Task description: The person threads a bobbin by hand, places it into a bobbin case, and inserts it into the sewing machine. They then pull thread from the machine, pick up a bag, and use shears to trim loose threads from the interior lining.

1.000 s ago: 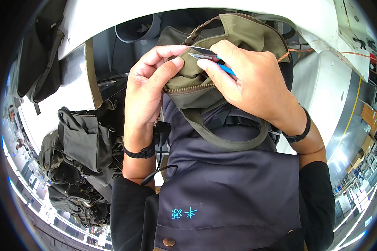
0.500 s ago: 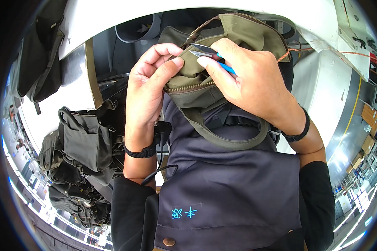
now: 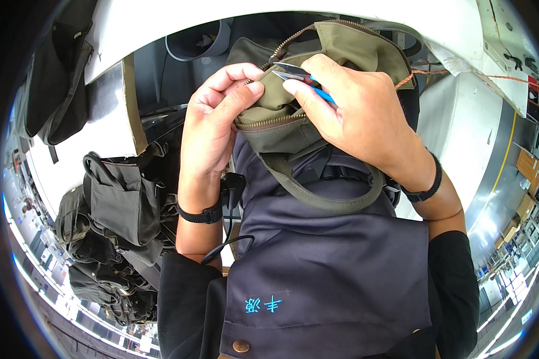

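An olive-green fabric bag [image 3: 281,143] with a brass zipper lies in front of me, its zipped mouth spread wide and lighter green lining showing. My left hand [image 3: 218,113] pinches the edge of the lining by the zipper between thumb and fingers. In my right hand [image 3: 356,107] are small thread snips [image 3: 320,94] with blue handles and two pointed metal blades. Those blades are apart, their tips close to the lining just right of my left fingertips. A curved bag handle [image 3: 323,200] hangs toward me over my dark apron [image 3: 323,263].
Several dark green bags [image 3: 123,203] are piled at the left, and more hang [image 3: 57,78] at the upper left. Beyond the bag are a white table edge [image 3: 317,7] and a grey bin [image 3: 197,45]. An orange cord [image 3: 431,71] runs off to the right.
Both hands and the bag have barely shifted. The snips stay at the same spot by the lining, blades still apart.
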Demonstrator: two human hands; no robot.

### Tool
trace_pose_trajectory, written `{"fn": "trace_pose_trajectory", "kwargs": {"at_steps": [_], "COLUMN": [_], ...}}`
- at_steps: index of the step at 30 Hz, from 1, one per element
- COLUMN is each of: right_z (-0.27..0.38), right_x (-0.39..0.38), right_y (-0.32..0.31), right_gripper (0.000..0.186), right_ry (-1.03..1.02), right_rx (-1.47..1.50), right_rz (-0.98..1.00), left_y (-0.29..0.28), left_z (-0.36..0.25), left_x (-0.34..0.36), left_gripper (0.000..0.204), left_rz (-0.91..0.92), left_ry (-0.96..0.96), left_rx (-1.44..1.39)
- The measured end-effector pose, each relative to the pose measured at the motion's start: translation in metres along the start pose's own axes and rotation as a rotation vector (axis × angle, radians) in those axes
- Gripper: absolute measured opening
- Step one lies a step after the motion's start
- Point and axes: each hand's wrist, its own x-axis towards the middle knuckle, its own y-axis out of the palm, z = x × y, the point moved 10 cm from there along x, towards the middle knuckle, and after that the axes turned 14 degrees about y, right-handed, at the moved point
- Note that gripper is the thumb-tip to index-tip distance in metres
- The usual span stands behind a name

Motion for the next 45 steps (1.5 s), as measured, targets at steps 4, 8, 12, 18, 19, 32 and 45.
{"fn": "trace_pose_trajectory", "kwargs": {"at_steps": [4,8,12,18,19,32,45], "right_z": [0.000,0.001,-0.005,-0.010,-0.010,-0.005,0.005], "right_x": [-0.001,-0.002,-0.001,0.000,0.000,-0.002,-0.004], "right_y": [0.002,0.002,0.007,0.015,0.015,0.005,0.005], "right_gripper": [0.012,0.012,0.019,0.010,0.010,0.020,0.021], "right_ry": [-0.025,-0.060,-0.050,-0.039,-0.042,-0.045,-0.120], "right_rx": [-0.040,0.039,0.030,0.006,0.006,0.038,-0.123], "right_rz": [0.003,-0.056,-0.054,-0.003,-0.004,0.035,0.027], "left_y": [0.000,-0.002,-0.001,0.001,0.003,-0.014,-0.015], "left_z": [0.003,0.008,0.009,0.006,0.002,-0.007,0.003], "left_x": [0.000,0.002,0.006,0.000,-0.002,-0.009,-0.007], "left_gripper": [0.016,0.017,0.017,0.019,0.020,0.022,0.026], "left_rz": [0.008,0.000,0.008,0.002,0.019,0.049,-0.006], "left_ry": [-0.023,-0.070,-0.055,-0.052,-0.020,-0.038,-0.074], "left_rx": [-0.038,-0.063,-0.040,-0.014,-0.019,0.282,0.190]}}
